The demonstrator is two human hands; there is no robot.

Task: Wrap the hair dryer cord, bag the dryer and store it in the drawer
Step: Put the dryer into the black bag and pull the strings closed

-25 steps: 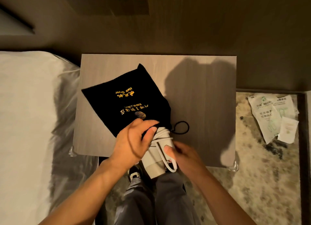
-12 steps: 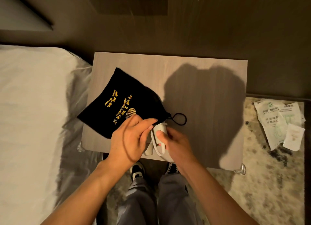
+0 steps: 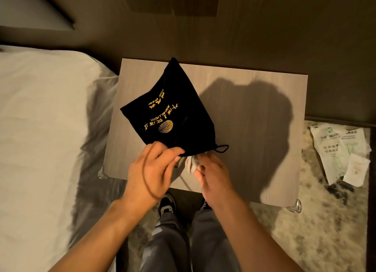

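The hair dryer (image 3: 190, 164) is almost all the way inside the black bag (image 3: 173, 111) now, only a pale bit of it pokes out at the mouth, right at the near edge of the nightstand (image 3: 254, 113). The left hand (image 3: 150, 170) has its fingers pinched shut on the bag's rim, holding the opening up, while the right hand (image 3: 211, 174) seems to curl around the exposed end of the dryer, though I honestly can't tell how firm that grip is since it's a bit blurry there. So I'd say bagging is nearly done; the cord looks tucked in with it, but you can't really check the wrap because the cloth hides it. What's left is cinching the drawstring (image 3: 221, 149), whose loop lies just beside the mouth, and then the drawer part. No drawer is visible from here at all, presumably it's under the tabletop. Further off there's the bed (image 3: 40, 129) on one side and some paper packets (image 3: 337, 153) on the floor on the other.
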